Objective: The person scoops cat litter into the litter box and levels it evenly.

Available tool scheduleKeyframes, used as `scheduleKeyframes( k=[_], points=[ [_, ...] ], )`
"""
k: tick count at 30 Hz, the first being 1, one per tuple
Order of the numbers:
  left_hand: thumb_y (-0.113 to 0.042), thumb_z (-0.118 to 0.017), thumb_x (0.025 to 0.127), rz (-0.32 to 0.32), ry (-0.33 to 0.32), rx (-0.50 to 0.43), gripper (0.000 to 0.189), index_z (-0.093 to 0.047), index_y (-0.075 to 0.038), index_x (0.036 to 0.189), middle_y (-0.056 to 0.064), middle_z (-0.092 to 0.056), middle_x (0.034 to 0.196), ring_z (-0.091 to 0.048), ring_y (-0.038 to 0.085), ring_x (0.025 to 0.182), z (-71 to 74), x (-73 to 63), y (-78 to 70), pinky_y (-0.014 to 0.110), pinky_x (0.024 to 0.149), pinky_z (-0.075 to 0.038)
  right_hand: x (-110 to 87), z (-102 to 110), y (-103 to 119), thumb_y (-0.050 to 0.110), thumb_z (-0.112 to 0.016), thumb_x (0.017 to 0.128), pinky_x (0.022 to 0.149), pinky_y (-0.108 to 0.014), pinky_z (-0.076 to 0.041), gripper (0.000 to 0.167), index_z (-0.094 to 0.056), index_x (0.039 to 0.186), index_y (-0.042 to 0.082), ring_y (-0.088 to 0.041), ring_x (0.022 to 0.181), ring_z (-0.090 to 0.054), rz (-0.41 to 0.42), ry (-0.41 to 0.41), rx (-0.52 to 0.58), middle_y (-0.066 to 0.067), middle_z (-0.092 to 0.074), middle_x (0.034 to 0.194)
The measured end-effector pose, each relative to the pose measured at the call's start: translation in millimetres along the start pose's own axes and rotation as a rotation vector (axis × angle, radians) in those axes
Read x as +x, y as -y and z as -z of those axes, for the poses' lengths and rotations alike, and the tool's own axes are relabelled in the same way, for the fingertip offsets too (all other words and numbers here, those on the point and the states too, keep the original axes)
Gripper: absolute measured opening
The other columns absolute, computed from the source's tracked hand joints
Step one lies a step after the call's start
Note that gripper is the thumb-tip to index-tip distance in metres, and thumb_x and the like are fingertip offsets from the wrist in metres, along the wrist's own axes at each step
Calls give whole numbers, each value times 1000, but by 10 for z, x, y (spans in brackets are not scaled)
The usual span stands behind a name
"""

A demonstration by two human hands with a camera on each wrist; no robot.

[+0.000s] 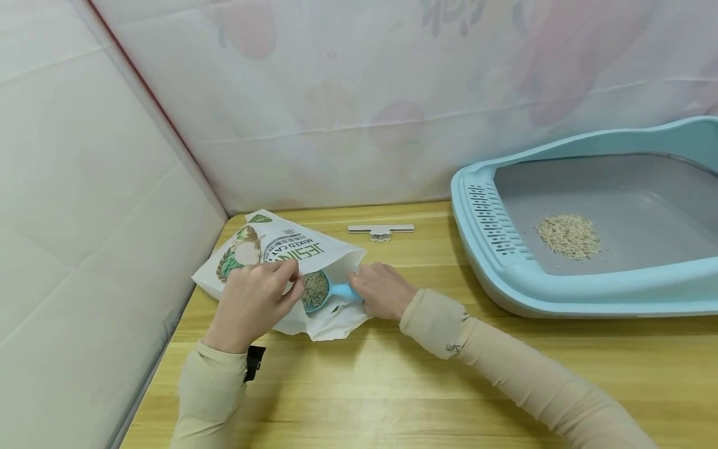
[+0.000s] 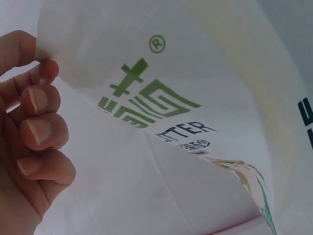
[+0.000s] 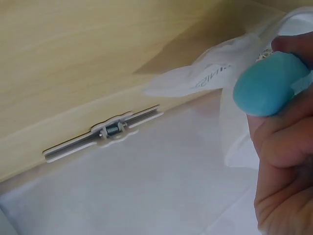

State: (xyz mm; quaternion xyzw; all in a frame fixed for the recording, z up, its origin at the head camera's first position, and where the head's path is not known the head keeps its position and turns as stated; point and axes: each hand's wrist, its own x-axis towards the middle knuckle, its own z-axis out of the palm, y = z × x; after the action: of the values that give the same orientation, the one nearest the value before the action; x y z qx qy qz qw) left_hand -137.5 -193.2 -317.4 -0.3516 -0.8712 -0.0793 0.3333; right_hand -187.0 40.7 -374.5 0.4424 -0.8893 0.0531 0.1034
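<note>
A white cat litter bag [image 1: 305, 231] lies on its side at the left of the table, its mouth facing right. My left hand [image 1: 255, 299] pinches the upper edge of the mouth between thumb and finger; in the left wrist view the bag [image 2: 205, 58] rises beside the fingers. With my right hand [image 1: 384, 290] I grip the handle of a light blue scoop [image 1: 343, 290], whose bowl is inside the mouth, filled with litter pellets [image 1: 315, 289]. The rounded handle end of the scoop [image 3: 271, 85] sticks out of the hand in the right wrist view.
A white bag clip [image 1: 381, 229] lies behind the right hand, near the back wall. To the right stands a light blue litter box [image 1: 566, 293] with a grey inside and a small heap of pellets [image 1: 569, 237] in it. Fabric walls close the back and left sides.
</note>
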Motion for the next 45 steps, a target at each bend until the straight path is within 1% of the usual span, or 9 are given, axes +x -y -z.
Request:
scheduleKeyframes(
  k=[4, 7, 10, 15, 20, 22, 29, 37, 45],
  points=[
    [-10, -55, 87, -3, -4, -2, 14, -54, -9, 73, -6, -36, 52, -29, 9, 41, -1, -7, -1, 24, 38, -19, 0, -23, 16, -2, -79, 69, 50, -26, -50, 22, -63, 84, 1, -15, 53, -51, -4, -1, -21, -7, -56, 66],
    [-10, -55, 87, -4, -3, -8, 14, -53, -9, 73, -6, -35, 52, -29, 10, 41, -2, -10, -4, 24, 38, -19, 1, -41, 29, 1, -79, 71, 48, -25, -49, 21, -63, 85, 1, -15, 54, -51, -22, 14, -15, -6, -55, 66],
    [-10, -55, 88, -6, -3, -11, 14, -53, -9, 74, -6, -35, 52, -29, 10, 41, -8, -11, -7, 24, 38, -19, 4, -48, 34, 3, -79, 73, 47, -25, -47, 20, -62, 84, 2, -14, 54, -48, -38, 33, -5, -5, -52, 65],
    [-10, -54, 88, -12, -16, -10, 14, -52, -9, 74, -6, -35, 52, -29, 10, 41, -28, 0, -12, 24, 38, -19, 13, -30, 10, 0, -78, 72, 49, -25, -47, 18, -62, 81, 1, -13, 54, -44, -42, 63, -2, -5, -51, 65],
    [-10, -53, 88, -15, -30, -9, 14, -52, -10, 74, -6, -35, 52, -28, 10, 41, -36, 7, -17, 24, 38, -20, 12, 24, -39, -5, -75, 69, 52, -25, -48, 18, -62, 79, 2, -13, 56, -44, -86, 125, 49, -2, -51, 65],
    [-10, -53, 88, -16, -30, -8, 14, -52, -9, 74, -6, -35, 52, -29, 10, 41, -36, 6, -17, 25, 38, -20, 8, 39, -61, -6, -75, 70, 52, -26, -47, 18, -62, 78, 3, -13, 56, -43, -99, 137, 60, -1, -49, 64],
    [-10, -53, 88, -10, -31, 8, 14, -54, -8, 75, -5, -37, 52, -29, 11, 40, -31, -1, -19, 24, 38, -19, -30, 93, -111, -3, -75, 72, 49, -26, -43, 18, -59, 77, 1, -13, 55, -40, -86, 107, 58, -1, -43, 62],
    [-11, -50, 89, 5, -54, 38, 17, -54, -8, 72, -5, -38, 51, -30, 11, 39, -33, 6, -33, 24, 37, -20, -69, 144, -127, -2, -78, 75, 49, -25, -45, 18, -63, 84, -2, -13, 55, -42, -69, 106, 51, -3, -47, 64],
    [-11, -51, 89, 11, -48, 49, 17, -52, -8, 72, -5, -37, 51, -29, 11, 39, -32, 10, -45, 24, 37, -19, -104, 184, -174, 0, -79, 74, 49, -23, -44, 16, -65, 83, -2, -12, 54, -41, -43, 100, 6, -3, -49, 63]
  ],
)
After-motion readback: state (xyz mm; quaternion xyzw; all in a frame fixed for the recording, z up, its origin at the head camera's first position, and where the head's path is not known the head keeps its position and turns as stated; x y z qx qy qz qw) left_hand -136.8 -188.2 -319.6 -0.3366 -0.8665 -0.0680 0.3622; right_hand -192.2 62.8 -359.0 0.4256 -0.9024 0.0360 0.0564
